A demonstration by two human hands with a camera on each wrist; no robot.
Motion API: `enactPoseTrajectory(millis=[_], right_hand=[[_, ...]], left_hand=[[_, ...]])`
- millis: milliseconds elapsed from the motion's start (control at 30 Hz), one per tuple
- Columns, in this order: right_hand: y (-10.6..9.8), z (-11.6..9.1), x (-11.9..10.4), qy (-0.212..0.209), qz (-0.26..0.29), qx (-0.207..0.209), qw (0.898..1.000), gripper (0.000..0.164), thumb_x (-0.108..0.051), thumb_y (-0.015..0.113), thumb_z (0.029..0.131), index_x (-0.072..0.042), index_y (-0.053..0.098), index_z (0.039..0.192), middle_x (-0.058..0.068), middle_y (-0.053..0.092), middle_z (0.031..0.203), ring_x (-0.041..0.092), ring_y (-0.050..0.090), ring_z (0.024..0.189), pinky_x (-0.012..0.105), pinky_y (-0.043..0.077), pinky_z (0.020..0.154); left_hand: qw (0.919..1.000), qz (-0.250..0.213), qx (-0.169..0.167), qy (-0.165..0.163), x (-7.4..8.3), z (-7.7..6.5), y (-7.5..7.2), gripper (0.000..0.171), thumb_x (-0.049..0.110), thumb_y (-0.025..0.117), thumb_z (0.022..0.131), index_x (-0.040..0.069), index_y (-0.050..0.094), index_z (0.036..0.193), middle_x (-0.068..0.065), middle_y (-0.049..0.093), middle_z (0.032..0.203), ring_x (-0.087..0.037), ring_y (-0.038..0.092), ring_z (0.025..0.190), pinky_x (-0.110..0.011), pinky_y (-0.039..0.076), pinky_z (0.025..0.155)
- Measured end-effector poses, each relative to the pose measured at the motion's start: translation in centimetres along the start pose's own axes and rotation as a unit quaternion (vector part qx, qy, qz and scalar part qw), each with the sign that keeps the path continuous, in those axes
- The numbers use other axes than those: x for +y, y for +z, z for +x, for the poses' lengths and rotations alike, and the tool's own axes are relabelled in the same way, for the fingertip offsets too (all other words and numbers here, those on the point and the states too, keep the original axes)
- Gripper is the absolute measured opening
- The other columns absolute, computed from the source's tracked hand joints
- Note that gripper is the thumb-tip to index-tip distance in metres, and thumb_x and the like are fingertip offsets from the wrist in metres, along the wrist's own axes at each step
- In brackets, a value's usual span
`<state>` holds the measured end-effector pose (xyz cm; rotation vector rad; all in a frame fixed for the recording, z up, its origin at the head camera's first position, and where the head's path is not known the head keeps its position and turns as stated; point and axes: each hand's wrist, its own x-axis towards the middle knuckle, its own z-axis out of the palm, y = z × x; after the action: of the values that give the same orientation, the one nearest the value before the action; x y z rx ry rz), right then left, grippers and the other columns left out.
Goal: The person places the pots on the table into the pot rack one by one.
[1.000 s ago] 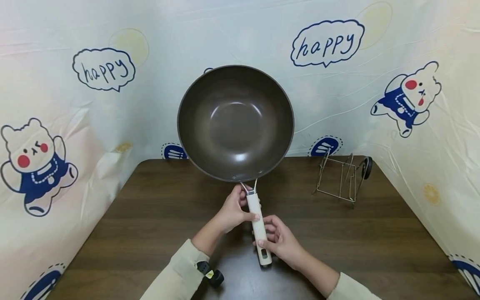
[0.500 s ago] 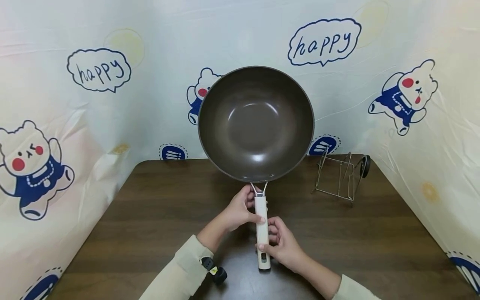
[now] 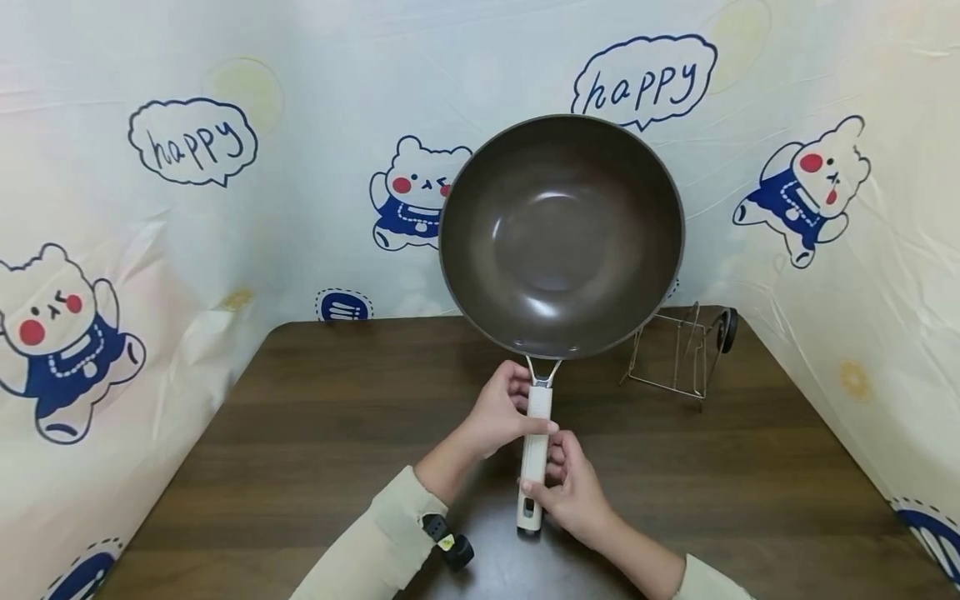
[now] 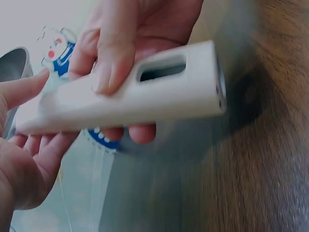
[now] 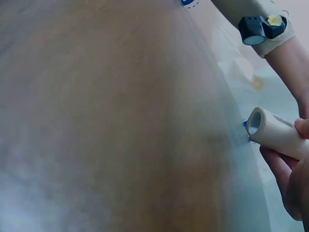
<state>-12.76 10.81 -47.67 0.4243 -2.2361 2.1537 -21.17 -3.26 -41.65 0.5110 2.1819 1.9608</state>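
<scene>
Pinching a cream handle (image 3: 535, 458), left hand (image 3: 502, 412) above right hand (image 3: 577, 493), the brown pan (image 3: 562, 237) upright above both.

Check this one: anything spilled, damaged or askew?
Nothing stands out. The left hand and right hand hold the pan by its handle; no damage or spill shows. The wire rack, partly hidden behind the pan, rests on the table.

Pale backdrop (image 3: 330, 75) — 3 blue-clad bears (image 3: 66, 367), 2 "happy" bubbles (image 3: 193, 143) — behind and beside a dark wood-grain table (image 3: 300, 450).

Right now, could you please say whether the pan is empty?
Empty: in the head view, the pan shows a bare inside with only light reflections.
</scene>
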Motion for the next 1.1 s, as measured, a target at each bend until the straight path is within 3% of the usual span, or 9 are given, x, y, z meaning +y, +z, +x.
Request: enactPoseTrajectory(millis=[100, 200, 367, 500, 600, 733, 867, 1000, 1100], right_hand=[[-0.1, -0.2, 0.1, -0.003, -0.007, 0.022, 1.0, 0.056, 0.011, 0.074, 0.077, 0.003, 0.04, 0.121, 0.025, 0.062, 0.108, 0.03, 0.067, 0.094, 0.032, 0.058, 0.069], [-0.6, -0.3, 0.0, -0.021, -0.019, 0.035, 0.999, 0.055, 0.012, 0.074, 0.076, 0.003, 0.04, 0.118, 0.025, 0.064, 0.105, 0.027, 0.068, 0.091, 0.034, 0.058, 0.068], [-1.6, -0.4, -0.3, -0.036, -0.017, 0.036, 0.999, 0.056, 0.014, 0.072, 0.076, 0.006, 0.037, 0.119, 0.03, 0.062, 0.109, 0.03, 0.069, 0.092, 0.034, 0.058, 0.073], [-2.5, -0.7, -0.4, -0.006, 0.049, 0.01, 0.999, 0.057, 0.015, 0.069, 0.08, 0.012, 0.03, 0.122, 0.039, 0.055, 0.117, 0.037, 0.068, 0.095, 0.036, 0.056, 0.081], [-3.3, -0.8, -0.2, 0.033, 0.105, -0.019, 0.994, 0.056, 0.011, 0.068, 0.084, 0.015, 0.029, 0.125, 0.04, 0.054, 0.119, 0.034, 0.068, 0.096, 0.037, 0.055, 0.085], [-4.6, -0.9, 0.1, 0.051, 0.165, -0.085, 0.981, 0.053, 0.007, 0.061, 0.091, 0.024, 0.029, 0.129, 0.036, 0.057, 0.119, 0.028, 0.068, 0.099, 0.039, 0.054, 0.087], [-5.5, -0.9, 0.1, 0.044, 0.202, -0.137, 0.969, 0.051, 0.007, 0.055, 0.093, 0.023, 0.028, 0.134, 0.026, 0.061, 0.116, 0.028, 0.067, 0.101, 0.042, 0.054, 0.086], [-5.7, -1.0, -0.1, 0.06, 0.201, -0.142, 0.967, 0.05, 0.005, 0.058, 0.092, 0.02, 0.033, 0.133, 0.021, 0.062, 0.114, 0.028, 0.068, 0.1, 0.043, 0.054, 0.086], [-5.6, -1.0, -0.2, 0.067, 0.195, -0.126, 0.97, 0.05, 0.005, 0.06, 0.091, 0.02, 0.035, 0.131, 0.021, 0.063, 0.111, 0.029, 0.068, 0.098, 0.043, 0.055, 0.084]], left_hand=[[0.9987, 0.05, 0.002, 0.006, 0.2, 0.2, 0.8, 0.067, -0.004, 0.088, 0.063, 0.004, 0.043, 0.112, -0.008, 0.061, 0.098, -0.019, 0.062, 0.083, -0.031, 0.052, 0.073], [0.998, 0.06, 0.002, 0.017, 0.3, 0.6, 1.6, 0.066, -0.005, 0.087, 0.065, 0.005, 0.043, 0.112, -0.008, 0.064, 0.101, -0.019, 0.062, 0.082, -0.032, 0.051, 0.075], [0.9996, -0.005, -0.019, 0.022, 0.5, 1.3, 2.4, 0.061, -0.013, 0.08, 0.07, 0.003, 0.042, 0.115, -0.012, 0.066, 0.106, -0.021, 0.064, 0.088, -0.034, 0.051, 0.08], [0.994, -0.091, -0.06, 0.011, 0.8, 1.5, 3.0, 0.058, -0.02, 0.072, 0.074, 0.002, 0.038, 0.117, -0.014, 0.063, 0.108, -0.029, 0.067, 0.094, -0.038, 0.054, 0.083], [0.9875, -0.133, -0.085, 0.002, 1.0, 1.7, 3.4, 0.057, -0.023, 0.068, 0.076, 0.002, 0.036, 0.117, -0.017, 0.062, 0.109, -0.032, 0.068, 0.094, -0.042, 0.055, 0.084], [0.9823, -0.151, -0.112, 0.002, 1.4, 1.7, 3.3, 0.057, -0.023, 0.065, 0.078, 0.005, 0.034, 0.116, -0.024, 0.059, 0.114, -0.032, 0.068, 0.095, -0.042, 0.054, 0.086], [0.9766, -0.16, -0.144, 0.012, 1.6, 1.8, 3.2, 0.056, -0.022, 0.063, 0.08, 0.006, 0.033, 0.118, -0.026, 0.058, 0.116, -0.029, 0.068, 0.095, -0.041, 0.053, 0.088], [0.9711, -0.17, -0.167, 0.007, 1.4, 1.9, 3.4, 0.057, -0.023, 0.062, 0.08, 0.004, 0.033, 0.12, -0.028, 0.057, 0.118, -0.025, 0.068, 0.095, -0.038, 0.053, 0.088], [0.9725, -0.162, -0.167, -0.002, 1.3, 2.0, 3.5, 0.059, -0.022, 0.063, 0.079, 0.004, 0.033, 0.124, -0.025, 0.056, 0.121, -0.028, 0.064, 0.102, -0.037, 0.052, 0.088]])
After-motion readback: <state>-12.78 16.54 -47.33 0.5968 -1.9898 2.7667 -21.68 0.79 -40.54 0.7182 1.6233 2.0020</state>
